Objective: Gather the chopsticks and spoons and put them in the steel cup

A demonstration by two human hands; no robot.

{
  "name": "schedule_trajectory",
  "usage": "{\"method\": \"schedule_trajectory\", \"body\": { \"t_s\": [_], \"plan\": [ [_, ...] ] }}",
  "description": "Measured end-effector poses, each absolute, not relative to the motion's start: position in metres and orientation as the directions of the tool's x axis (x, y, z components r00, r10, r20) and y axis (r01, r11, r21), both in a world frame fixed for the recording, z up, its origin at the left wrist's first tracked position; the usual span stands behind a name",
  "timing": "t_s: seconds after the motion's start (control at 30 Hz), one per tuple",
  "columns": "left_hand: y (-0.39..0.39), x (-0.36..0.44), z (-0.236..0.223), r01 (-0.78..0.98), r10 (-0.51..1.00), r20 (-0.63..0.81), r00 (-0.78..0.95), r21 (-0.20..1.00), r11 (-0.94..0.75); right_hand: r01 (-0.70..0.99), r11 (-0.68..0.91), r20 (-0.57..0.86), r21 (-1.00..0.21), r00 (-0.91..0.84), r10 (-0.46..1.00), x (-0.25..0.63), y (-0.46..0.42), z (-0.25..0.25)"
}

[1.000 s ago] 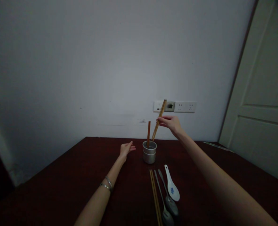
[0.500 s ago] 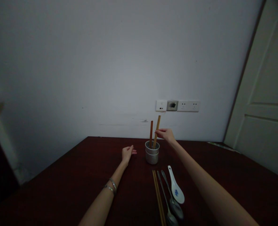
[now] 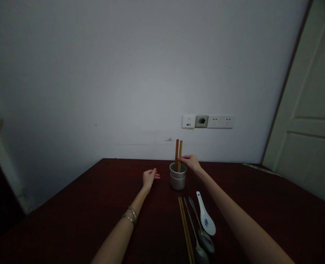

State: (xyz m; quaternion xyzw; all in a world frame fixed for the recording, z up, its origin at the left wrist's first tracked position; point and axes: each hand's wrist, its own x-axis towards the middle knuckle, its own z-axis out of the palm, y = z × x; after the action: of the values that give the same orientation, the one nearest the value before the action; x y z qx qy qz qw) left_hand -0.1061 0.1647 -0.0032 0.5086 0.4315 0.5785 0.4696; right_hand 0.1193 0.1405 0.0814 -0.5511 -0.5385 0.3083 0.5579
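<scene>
Already, reddish wooden chopsticks (image 3: 176, 151) are stood in the silver metal cup (image 3: 178, 182); yellowish wooden chopsticks (image 3: 180, 149) are pinched there by the right hand (image 3: 190, 162), the left hand (image 3: 149, 179) empty; white ceramic spoon (image 3: 208, 223), metal spoons (image 3: 205, 242), tan chopsticks (image 3: 184, 228) remain outside.

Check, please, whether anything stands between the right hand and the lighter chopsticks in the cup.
Nothing visible does: the right hand has its fingers on the lighter chopsticks, which stand in the cup. The reddish chopsticks are also in it, but just left of them, not in between.

No readable text, no legible labels, brands, numbers or signs
</scene>
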Motion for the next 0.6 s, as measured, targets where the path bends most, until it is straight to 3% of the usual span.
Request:
{"method": "schedule_trajectory", "body": {
  "t_s": [0.6],
  "plan": [
    [0.165,-0.1054,-0.0034,-0.08,0.983,0.181,-0.039,0.98,-0.184,0.195,0.202,0.243,-0.96,0.216,0.946,0.1148,0.1347,0.082]
  ]
}}
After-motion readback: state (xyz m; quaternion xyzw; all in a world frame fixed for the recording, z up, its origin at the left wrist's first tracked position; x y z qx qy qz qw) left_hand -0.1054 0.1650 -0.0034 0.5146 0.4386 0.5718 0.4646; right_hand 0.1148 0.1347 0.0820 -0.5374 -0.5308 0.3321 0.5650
